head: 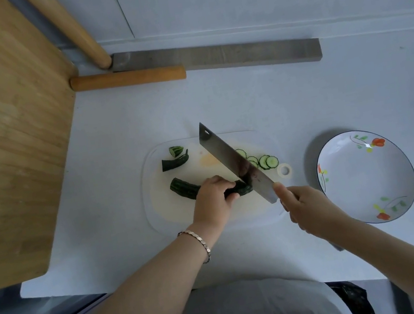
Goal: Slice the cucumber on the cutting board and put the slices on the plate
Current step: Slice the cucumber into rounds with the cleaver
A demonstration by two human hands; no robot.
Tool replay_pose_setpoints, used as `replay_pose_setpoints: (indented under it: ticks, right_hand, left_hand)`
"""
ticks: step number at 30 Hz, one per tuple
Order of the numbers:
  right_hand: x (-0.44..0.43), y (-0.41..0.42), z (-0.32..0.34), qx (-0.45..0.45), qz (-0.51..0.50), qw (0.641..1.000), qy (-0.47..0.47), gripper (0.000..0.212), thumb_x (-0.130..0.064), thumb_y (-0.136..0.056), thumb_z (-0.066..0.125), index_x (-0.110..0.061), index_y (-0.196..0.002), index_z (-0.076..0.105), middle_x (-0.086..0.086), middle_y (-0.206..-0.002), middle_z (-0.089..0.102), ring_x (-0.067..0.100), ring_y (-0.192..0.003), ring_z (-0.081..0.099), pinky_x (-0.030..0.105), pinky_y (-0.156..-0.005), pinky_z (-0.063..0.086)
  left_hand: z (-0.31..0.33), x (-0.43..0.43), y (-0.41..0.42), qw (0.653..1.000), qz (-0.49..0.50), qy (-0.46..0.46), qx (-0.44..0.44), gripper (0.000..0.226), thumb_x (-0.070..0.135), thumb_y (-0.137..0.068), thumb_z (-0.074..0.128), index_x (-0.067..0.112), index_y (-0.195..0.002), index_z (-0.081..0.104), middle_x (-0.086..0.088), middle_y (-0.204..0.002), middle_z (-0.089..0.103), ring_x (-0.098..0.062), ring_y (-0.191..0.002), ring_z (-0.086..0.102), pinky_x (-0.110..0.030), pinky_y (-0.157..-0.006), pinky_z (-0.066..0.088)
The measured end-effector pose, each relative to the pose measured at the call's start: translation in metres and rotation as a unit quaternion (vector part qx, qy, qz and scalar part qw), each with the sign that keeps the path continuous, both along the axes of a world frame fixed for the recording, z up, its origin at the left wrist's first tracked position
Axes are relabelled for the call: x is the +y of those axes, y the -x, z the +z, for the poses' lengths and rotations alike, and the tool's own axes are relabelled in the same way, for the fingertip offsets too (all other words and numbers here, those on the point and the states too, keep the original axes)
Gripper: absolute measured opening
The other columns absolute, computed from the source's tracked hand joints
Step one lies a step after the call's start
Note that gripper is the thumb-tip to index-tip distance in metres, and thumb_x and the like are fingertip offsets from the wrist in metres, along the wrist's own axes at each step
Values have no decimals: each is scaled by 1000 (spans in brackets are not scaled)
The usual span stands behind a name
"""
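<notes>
Cucumber (186, 190): lies on the cutting board (160, 210), the left hand (213, 201) curled round it near its cut end.
Cleaver (230, 158): edge at that cut end, just right of the left fingers; handle clenched in the right hand (309, 209).
Slices (268, 161): beyond the blade, perhaps five, overlapping.
End pieces (174, 159): beyond the left hand.
Plate (356, 186): right of the right hand, off the board.

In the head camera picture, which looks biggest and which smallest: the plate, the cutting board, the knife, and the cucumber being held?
1. cutting board
2. plate
3. knife
4. cucumber, though it is partly hidden under the left hand, so its full size is unsure.
</notes>
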State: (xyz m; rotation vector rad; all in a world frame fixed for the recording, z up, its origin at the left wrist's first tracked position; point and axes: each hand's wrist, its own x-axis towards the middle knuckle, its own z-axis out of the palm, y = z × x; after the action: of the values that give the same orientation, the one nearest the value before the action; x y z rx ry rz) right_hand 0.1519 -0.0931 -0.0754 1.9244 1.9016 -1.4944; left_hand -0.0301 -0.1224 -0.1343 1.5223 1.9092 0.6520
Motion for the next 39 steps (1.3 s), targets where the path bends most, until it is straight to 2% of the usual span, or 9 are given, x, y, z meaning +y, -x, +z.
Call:
replay_pose_setpoints:
  ticks: [9,13,16,18,23,27,31,39]
  right_hand:
    - [2,-1,-2,7,8,1000,10,51,-57,-90,35,-14,-64,33,6,-57,36,22,-54,31,30,-58,29]
    - [1,-1,-3,-8,5,1000,20,52,-56,-91,34,-12,-65,36,8,-60,41,22,-54,35,29,-58,32]
    - [2,3,-13,-9,0,999,33,51,-55,-93,33,-12,-66,37,9,-61,40,22,-54,35,30,-59,32]
    - [-1,7,-22,5,-10,999,36,48,-53,-94,33,-13,-67,36,9,-62,37,21,-55,32,31,-59,29]
    - [-15,16,-36,23,-65,998,5,45,-50,-94,34,-14,-67,32,11,-65,34,20,-60,29,31,-58,26]
    - [-7,14,-26,47,-86,995,31,47,-53,-93,35,-12,-69,39,8,-59,37,20,-54,31,31,-56,29]
    - [-3,4,-11,50,-61,997,21,47,-51,-94,35,-12,-67,41,3,-52,41,17,-46,33,28,-54,30]
    - [-1,8,-4,18,-24,999,14,48,-50,-95,35,-11,-67,39,9,-59,39,21,-52,34,30,-58,32]
  left_hand:
    - [1,0,0,1000,-6,6,2,23,9,-78,68,2,-99,67,-16,-93,66,-28,-92,56,-37,-82,47]
    - [2,0,-1,1000,-6,12,3,23,8,-77,69,2,-99,67,-16,-93,65,-28,-92,56,-38,-84,47]
    - [2,-1,-3,1000,-1,12,-1,22,6,-76,69,1,-97,68,-16,-93,65,-28,-90,57,-33,-81,46]
    - [2,0,-3,1000,1,13,-4,21,6,-76,69,1,-97,68,-15,-93,66,-27,-89,57,-29,-79,44]
    - [2,1,-1,1000,3,19,-3,17,6,-76,69,2,-92,69,-15,-90,67,-27,-85,60,-30,-74,47]
    - [1,1,-1,1000,16,25,-5,18,10,-76,70,4,-94,68,-13,-92,68,-25,-87,61,-29,-77,47]
    - [1,0,-2,999,26,24,-9,20,10,-75,71,2,-94,68,-14,-94,69,-26,-89,61,-32,-81,47]
    - [2,0,-1,1000,14,23,-3,21,10,-76,70,2,-96,68,-14,-95,68,-26,-92,59,-35,-83,47]
